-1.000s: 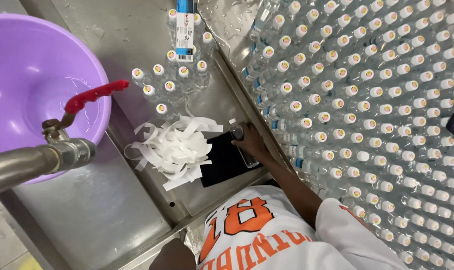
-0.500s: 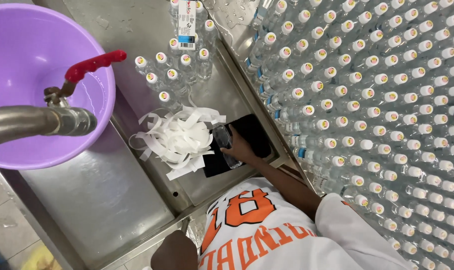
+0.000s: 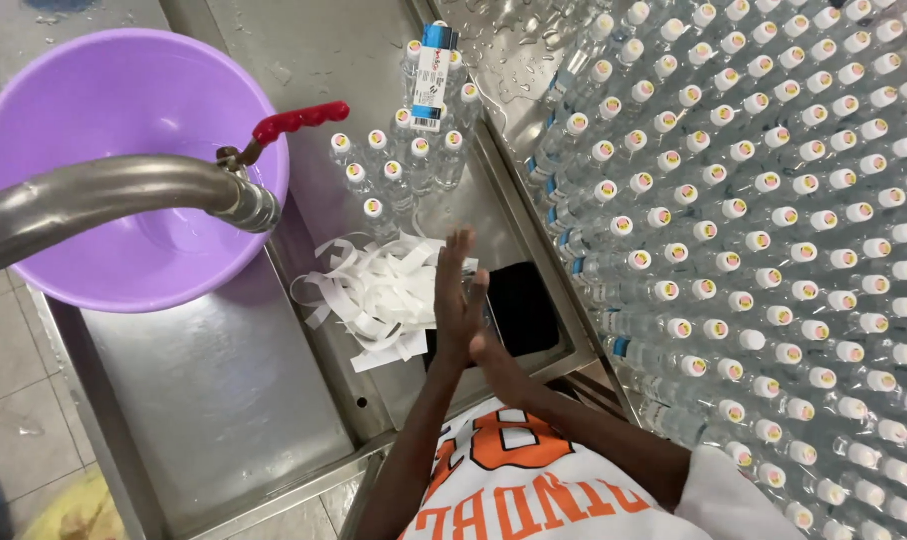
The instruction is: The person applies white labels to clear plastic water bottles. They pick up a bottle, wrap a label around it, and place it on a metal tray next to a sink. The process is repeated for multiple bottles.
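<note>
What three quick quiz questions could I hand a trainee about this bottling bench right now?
1. True or false: the left hand and right hand press together around a clear bottle.
2. What lies directly left of the hands: A) pile of white strips, B) sponge, C) knife?
3. What colour is the basin under the metal tap?

Key: 1 true; 2 A; 3 purple.

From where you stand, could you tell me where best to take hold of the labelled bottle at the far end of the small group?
Grip the labelled bottle around its upper body, just under the cap, coming from above. It stands upright and rises above the small unlabelled bottles packed against it, so only its top is free; the fingers would likely fit there.
</note>
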